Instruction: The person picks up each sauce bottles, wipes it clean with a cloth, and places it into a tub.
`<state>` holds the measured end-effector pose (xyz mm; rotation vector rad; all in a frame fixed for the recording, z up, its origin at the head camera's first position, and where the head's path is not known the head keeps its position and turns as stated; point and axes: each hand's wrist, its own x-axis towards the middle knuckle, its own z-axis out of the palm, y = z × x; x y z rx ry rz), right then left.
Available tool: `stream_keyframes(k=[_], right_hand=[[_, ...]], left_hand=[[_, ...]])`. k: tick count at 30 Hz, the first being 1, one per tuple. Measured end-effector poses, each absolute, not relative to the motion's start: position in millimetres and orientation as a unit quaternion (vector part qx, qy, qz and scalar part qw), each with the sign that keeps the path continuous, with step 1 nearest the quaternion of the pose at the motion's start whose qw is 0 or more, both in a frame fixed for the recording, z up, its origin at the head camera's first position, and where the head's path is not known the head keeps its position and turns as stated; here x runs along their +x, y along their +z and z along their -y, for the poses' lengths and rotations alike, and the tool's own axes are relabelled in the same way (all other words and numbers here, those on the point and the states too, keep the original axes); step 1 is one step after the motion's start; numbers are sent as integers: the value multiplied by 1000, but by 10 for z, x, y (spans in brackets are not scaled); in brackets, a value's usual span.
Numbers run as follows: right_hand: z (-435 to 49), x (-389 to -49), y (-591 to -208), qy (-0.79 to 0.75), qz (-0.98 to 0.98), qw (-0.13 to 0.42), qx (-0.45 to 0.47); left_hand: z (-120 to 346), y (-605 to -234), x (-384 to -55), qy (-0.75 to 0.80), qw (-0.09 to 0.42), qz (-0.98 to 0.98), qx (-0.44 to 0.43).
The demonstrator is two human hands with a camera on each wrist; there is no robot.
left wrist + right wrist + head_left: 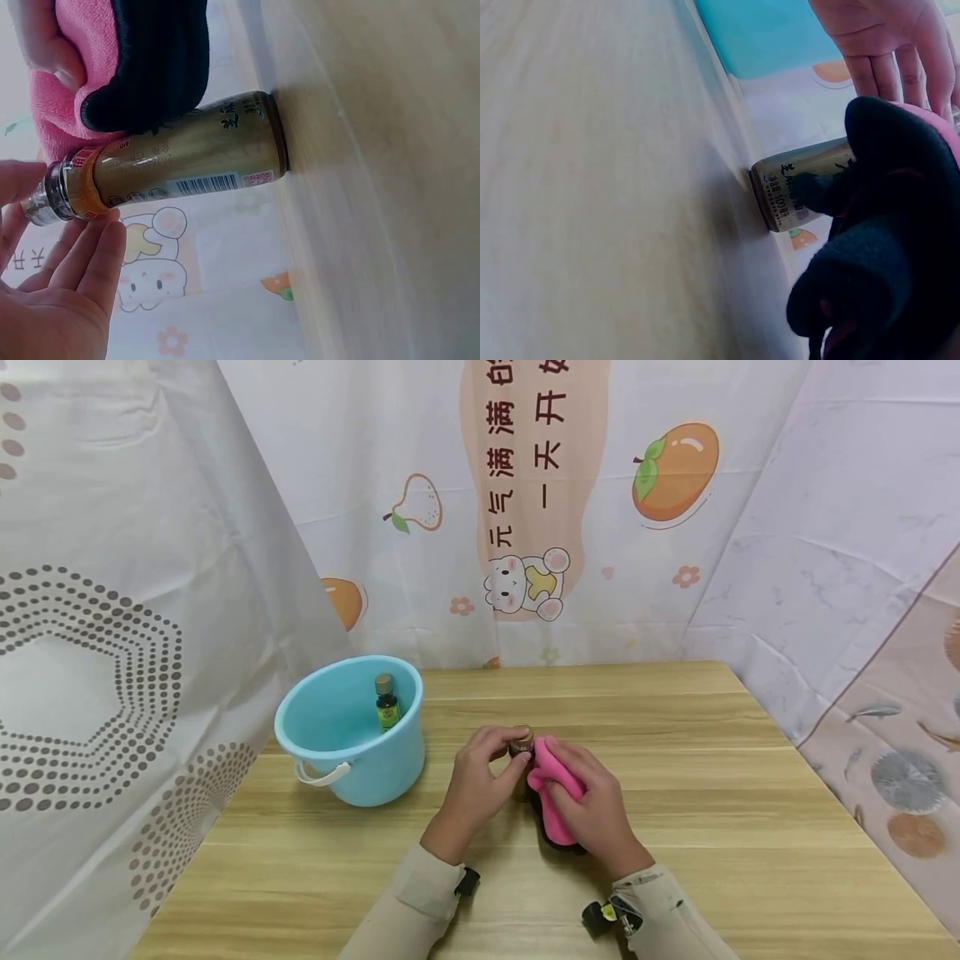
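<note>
On the table stands a small glass bottle (202, 161) with a gold label, a barcode and an orange neck band. My left hand (478, 777) grips it at the cap and neck, thumb and fingers around the top. In my right hand (597, 806) is a cloth (558, 810), pink on one face and black on the other, bunched and pressed against the bottle's side. Black folds of the cloth (885, 247) hide much of the bottle in the right wrist view. The bottle's base shows at the tabletop in both wrist views.
A light blue bucket (382, 772) with a white handle stands on the table to the left. Inside it leans a dark bottle (387, 710) with a yellow-green label. Printed curtains (585, 527) hang behind the wooden table (712, 777) and at both sides.
</note>
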<state>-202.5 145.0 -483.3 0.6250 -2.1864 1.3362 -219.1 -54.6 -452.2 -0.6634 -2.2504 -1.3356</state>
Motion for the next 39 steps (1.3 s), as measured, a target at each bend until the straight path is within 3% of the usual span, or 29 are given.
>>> stream_keyframes(k=[33, 39], right_hand=[[-1464, -2025, -4864, 447, 871, 124, 163], [-1460, -2019, -4865, 441, 872, 132, 168]], left_hand=[[551, -4553, -2243, -460, 255, 814, -247], [559, -4534, -2223, -455, 248, 821, -237]])
